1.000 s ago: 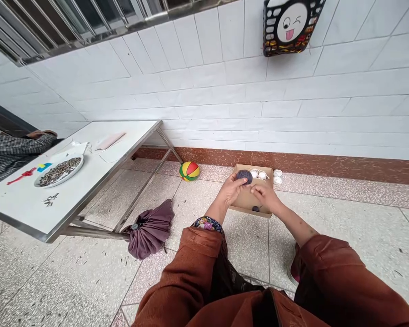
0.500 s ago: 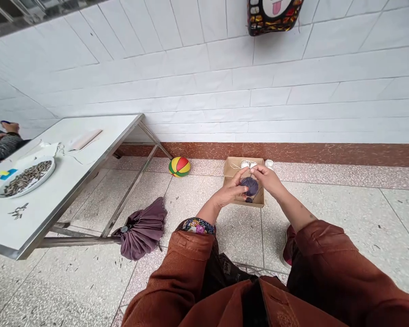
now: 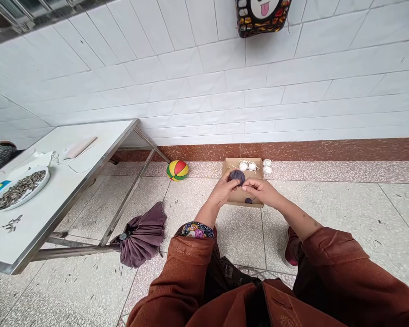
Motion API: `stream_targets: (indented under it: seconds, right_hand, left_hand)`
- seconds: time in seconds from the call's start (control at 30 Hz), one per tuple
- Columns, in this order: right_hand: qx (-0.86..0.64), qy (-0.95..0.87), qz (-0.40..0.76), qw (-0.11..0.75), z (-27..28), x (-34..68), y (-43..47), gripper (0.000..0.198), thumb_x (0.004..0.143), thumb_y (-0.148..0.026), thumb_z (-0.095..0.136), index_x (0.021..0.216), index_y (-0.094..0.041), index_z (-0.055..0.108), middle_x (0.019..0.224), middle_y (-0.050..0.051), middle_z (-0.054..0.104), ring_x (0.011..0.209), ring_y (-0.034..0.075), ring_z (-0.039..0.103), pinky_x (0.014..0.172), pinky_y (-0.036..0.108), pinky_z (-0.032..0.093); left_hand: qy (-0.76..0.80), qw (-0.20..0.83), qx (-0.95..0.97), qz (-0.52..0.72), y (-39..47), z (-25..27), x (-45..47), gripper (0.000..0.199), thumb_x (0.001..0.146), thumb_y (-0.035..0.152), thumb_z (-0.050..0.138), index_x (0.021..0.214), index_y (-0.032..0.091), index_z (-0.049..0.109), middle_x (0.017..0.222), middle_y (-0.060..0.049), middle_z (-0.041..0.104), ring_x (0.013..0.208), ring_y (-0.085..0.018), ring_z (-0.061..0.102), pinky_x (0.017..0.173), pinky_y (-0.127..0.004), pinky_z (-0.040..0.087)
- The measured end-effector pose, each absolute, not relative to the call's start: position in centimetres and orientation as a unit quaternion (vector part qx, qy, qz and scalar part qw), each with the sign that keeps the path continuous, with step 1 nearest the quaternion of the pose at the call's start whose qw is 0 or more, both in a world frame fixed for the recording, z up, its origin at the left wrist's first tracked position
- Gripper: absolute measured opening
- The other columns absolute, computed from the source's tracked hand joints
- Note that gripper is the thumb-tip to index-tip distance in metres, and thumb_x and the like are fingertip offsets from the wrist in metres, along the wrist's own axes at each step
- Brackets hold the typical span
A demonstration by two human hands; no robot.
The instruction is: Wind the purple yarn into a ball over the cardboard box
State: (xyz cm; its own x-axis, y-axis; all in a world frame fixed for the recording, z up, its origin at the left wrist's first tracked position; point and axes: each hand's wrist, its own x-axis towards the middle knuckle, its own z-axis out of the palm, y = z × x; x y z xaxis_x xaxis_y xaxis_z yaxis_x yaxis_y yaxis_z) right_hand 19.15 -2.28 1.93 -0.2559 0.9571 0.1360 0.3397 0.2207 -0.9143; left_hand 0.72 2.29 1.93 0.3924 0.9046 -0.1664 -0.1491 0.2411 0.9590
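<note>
the left hand point(image 3: 221, 191) cups the dark yarn ball point(image 3: 237, 176) above the cardboard box point(image 3: 236, 197), fingers curled round it, while the right hand point(image 3: 263, 191) pinches what looks like its strand, too fine to see clearly, at the ball's near right edge. in the last half second the right hand has come down from the ball's far side, so the strand is probably being carried round it. no brand or writing can be read; the black basket point(image 3: 244, 27) on the wall shows only a cartoon tongue point(image 3: 265, 8).

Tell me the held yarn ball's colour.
The yarn ball in the left hand is dark greyish purple, best seen in head view.
</note>
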Motion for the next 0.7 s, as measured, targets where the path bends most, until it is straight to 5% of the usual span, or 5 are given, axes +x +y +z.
stream_targets:
  seconds: [0.13,0.27,0.47,0.7]
  right_hand:
    - [-0.449,-0.647,0.425,0.446,3.4,19.8,-1.6,0.027,0.093,-0.049,0.062,0.088,-0.023,0.070,0.084,0.002,0.069,0.077,0.018,0.061,0.074,0.032,0.049]
    - [-0.487,-0.614,0.390,0.484,2.6,20.3,-0.1,0.027,0.091,-0.048,0.062,0.084,-0.023,0.067,0.084,0.002,0.069,0.082,0.020,0.062,0.080,0.034,0.050]
    - [-0.547,-0.643,0.338,0.417,0.0,19.7,0.2,0.030,0.092,-0.047,0.058,0.075,-0.023,0.062,0.073,0.002,0.064,0.070,0.019,0.056,0.066,0.032,0.044]
    - [-0.433,-0.721,0.380,0.385,2.1,18.5,-1.6,0.029,0.093,-0.050,0.062,0.083,-0.023,0.069,0.078,0.002,0.067,0.069,0.017,0.058,0.069,0.032,0.047]
  left_hand:
    - [0.364,0.651,0.579,0.330,1.8,2.2,0.5,0.063,0.066,0.021,0.080,0.128,0.023,0.068,0.126,-0.007,0.068,0.116,-0.024,0.060,0.106,-0.038,0.041]
    - [0.268,0.713,0.576,0.297,1.3,2.7,0.4,0.085,0.067,0.021,0.084,0.147,0.031,0.055,0.141,-0.008,0.061,0.128,-0.028,0.056,0.109,-0.042,0.040]
    - [0.286,0.738,0.482,0.375,1.7,2.7,0.1,0.062,0.065,0.025,0.089,0.124,0.021,0.069,0.125,-0.009,0.068,0.115,-0.023,0.060,0.103,-0.036,0.043]
    - [0.400,0.644,0.500,0.420,2.3,2.1,-0.3,0.054,0.067,0.033,0.086,0.116,0.018,0.067,0.109,-0.006,0.070,0.104,-0.020,0.061,0.100,-0.036,0.044]
